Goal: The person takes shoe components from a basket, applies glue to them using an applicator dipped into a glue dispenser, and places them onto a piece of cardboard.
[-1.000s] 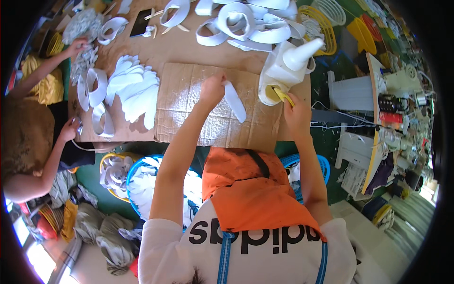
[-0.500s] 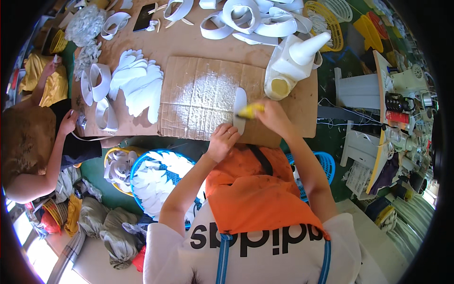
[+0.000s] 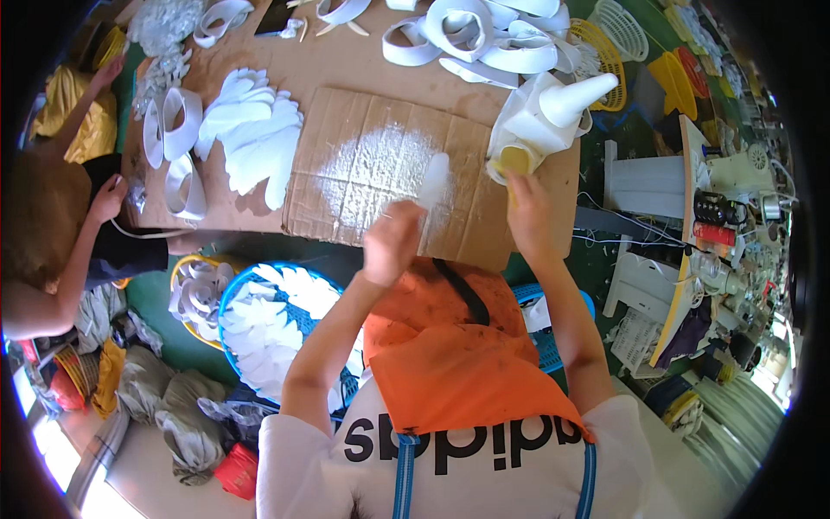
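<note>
Orange blazed the apron [image 3: 467,368], its band [image 3: 462,292] black, its straps [image 3: 404,476] blue! White shone the strip [image 3: 436,176], brown the cardboard [image 3: 333,112], blue the basket [image 3: 226,316]!

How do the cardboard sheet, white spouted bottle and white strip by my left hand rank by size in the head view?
1. Cardboard sheet
2. White spouted bottle
3. White strip by your left hand, slightly blurred

Flat middle, crowded sides

Over the cardboard [image 3: 333,143], your left hand [image 3: 393,244] has open way. To the left, fanned white strips [image 3: 251,130] lie low; just beyond your right hand [image 3: 529,216], the spouted white bottle [image 3: 540,104] blocks. Farther, heaped white rings [image 3: 519,56] crowd the desk [image 3: 346,65].
</note>
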Available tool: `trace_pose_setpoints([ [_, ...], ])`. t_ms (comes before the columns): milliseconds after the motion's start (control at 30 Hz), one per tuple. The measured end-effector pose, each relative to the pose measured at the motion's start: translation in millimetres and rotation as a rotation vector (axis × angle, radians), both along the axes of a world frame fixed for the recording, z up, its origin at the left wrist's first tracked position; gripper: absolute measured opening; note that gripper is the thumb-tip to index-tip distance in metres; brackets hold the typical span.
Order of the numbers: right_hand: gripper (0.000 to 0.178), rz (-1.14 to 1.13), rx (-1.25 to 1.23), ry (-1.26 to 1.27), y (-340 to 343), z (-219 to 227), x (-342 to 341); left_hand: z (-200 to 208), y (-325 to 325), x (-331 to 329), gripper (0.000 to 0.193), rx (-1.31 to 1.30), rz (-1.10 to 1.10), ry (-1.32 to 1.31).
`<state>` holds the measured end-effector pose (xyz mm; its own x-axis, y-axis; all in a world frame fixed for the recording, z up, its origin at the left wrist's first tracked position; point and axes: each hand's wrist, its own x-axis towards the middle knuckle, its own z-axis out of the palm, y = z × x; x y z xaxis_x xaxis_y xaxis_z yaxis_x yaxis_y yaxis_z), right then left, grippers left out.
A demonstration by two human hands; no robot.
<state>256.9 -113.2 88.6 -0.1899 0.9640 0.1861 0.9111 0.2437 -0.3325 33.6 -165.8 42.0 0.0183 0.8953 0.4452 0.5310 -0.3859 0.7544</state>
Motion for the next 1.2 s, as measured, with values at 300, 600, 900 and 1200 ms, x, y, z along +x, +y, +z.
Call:
trace_pose_setpoints([
  [300, 0.022, -0.184, -0.344, 0.229, 78, -24, 97, 10, -157, -151, 0.007, -0.158, 1.031, -0.954],
  [600, 0.053, -0.374, -0.588, -0.297, 107, 40, 86, -114, -320, -81, 0.009, -0.56, 1.362, 0.173],
  [900, 0.047, 0.035, -0.608, -0.251, 59, 44, 10, -186, -327, -92, 0.059, -1.512, 0.683, 0.305],
  [1200, 0.019, 0.688, -0.308, 0.168, 45, -38, -167, -25, 3, -195, 0.031, -0.16, 0.63, 0.271],
])
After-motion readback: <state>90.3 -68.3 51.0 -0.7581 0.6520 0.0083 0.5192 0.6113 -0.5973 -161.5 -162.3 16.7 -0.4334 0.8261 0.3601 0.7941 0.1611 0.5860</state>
